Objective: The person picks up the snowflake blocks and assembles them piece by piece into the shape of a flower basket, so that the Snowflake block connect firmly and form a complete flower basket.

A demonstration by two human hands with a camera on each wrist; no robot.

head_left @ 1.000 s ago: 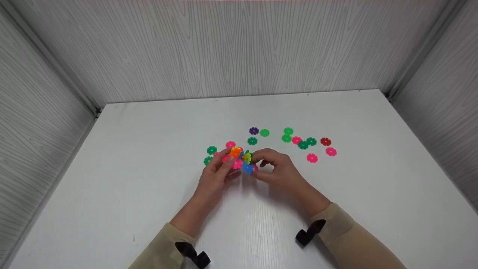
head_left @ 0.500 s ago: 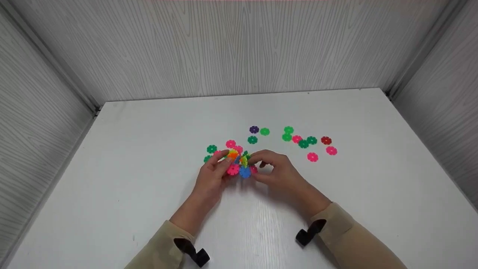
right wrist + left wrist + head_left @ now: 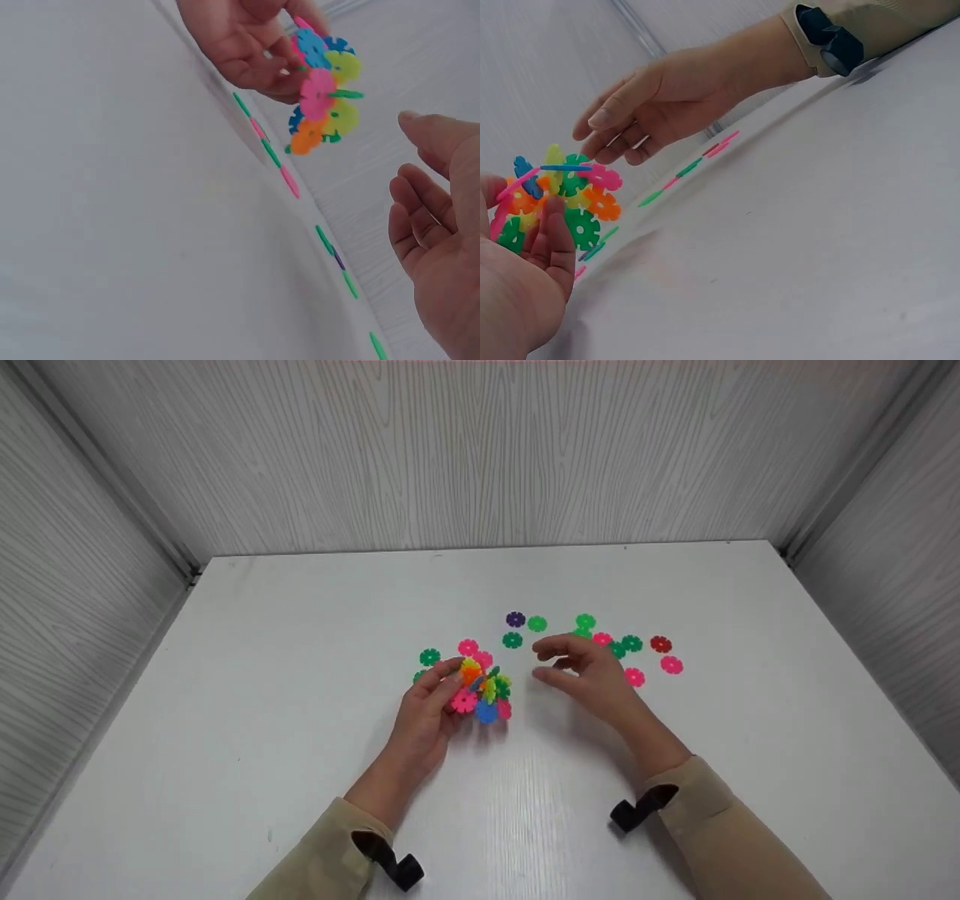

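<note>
Multicoloured cluster of interlocked, notched, flower-shaped plastic discs point(image 3: 486, 688): the person's left hand point(image 3: 427, 712) is holding it above the smooth white tabletop point(image 3: 300, 697), on the person's side of the dark purple, flower-shaped plastic disc point(image 3: 515, 619) and a little to its left. Watching from here, I'm judging it very light, its thin discs stiff and slightly slick. Weak spots are probably the slotted joints; a hard squeeze or twist would likely be popping discs loose. Best hold: a light pinch on flat disc faces close to where several are crossing, rather than on one outer petal.

Grip: left thumb and fingers are pinching the cluster's left side, closing narrowly around it, leaving the other side exposed. The right hand point(image 3: 589, 679) is hovering on the person's side of the purple disc, off to its right, holding nothing; thumb and fingers are curving with a fairly wide gap between them, well apart from the cluster. A bright red, flower-shaped plastic disc point(image 3: 661, 644) is lying well right of the purple one.
</note>
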